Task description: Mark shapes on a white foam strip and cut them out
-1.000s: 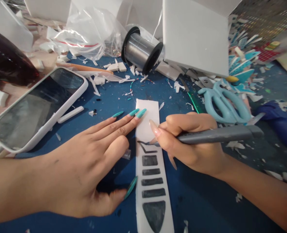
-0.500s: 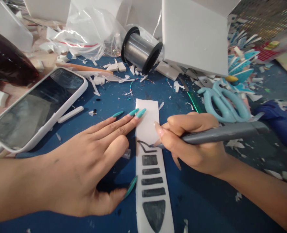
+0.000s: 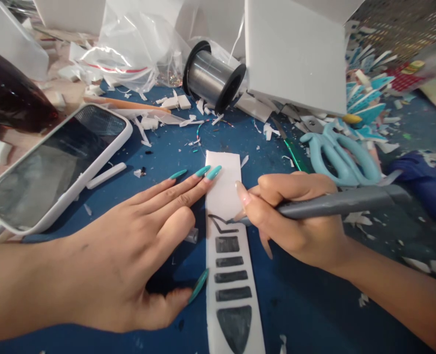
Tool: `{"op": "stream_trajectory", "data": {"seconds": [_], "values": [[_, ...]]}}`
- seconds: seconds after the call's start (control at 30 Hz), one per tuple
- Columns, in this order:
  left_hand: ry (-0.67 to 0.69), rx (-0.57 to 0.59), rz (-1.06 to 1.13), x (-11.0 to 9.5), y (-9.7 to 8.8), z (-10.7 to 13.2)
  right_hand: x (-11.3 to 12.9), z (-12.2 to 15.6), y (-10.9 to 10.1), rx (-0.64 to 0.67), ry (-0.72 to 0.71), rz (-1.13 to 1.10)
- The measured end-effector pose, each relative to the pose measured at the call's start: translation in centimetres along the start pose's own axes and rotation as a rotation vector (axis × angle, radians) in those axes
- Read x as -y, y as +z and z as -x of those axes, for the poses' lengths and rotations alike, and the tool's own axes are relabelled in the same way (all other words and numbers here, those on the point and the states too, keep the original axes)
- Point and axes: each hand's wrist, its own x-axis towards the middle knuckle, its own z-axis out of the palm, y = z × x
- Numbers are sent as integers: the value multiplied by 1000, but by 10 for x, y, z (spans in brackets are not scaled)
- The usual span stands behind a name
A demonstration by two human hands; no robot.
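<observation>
A long white strip (image 3: 223, 184) lies on the blue work surface, bearing several dark grey filled blocks, a pointed dark shape at the near end and a dark outline partway up. My left hand (image 3: 140, 255) is spread flat, fingertips resting on the strip's upper left part and thumb at its left edge. Pinched in my right hand (image 3: 295, 221) is a dark grey marker pen (image 3: 321, 201), lying nearly level, its tip touching the strip at the outline. The strip's near end runs out of view.
Left of my hands lies a phone (image 3: 59, 167) in a white case. Behind stand a wire spool (image 3: 214, 76), a plastic bag (image 3: 129, 49) and a white box (image 3: 295, 54). Light-blue-handled scissors (image 3: 339, 152) and a green-handled tool (image 3: 295, 155) lie right. White scraps are scattered around.
The marker tip has shifted slightly left along the outline, with my right hand barely moved. My left hand stays on the strip.
</observation>
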Motion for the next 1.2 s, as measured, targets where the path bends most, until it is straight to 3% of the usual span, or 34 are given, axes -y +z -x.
{"op": "stream_trajectory", "data": {"seconds": [0.73,1.2], "values": [[-7,12,-25,1,1,4,-1,5,-5,-182,-34,273],[-5,53,22,2,0,6,-3,6,-6,-206,8,201]]}}
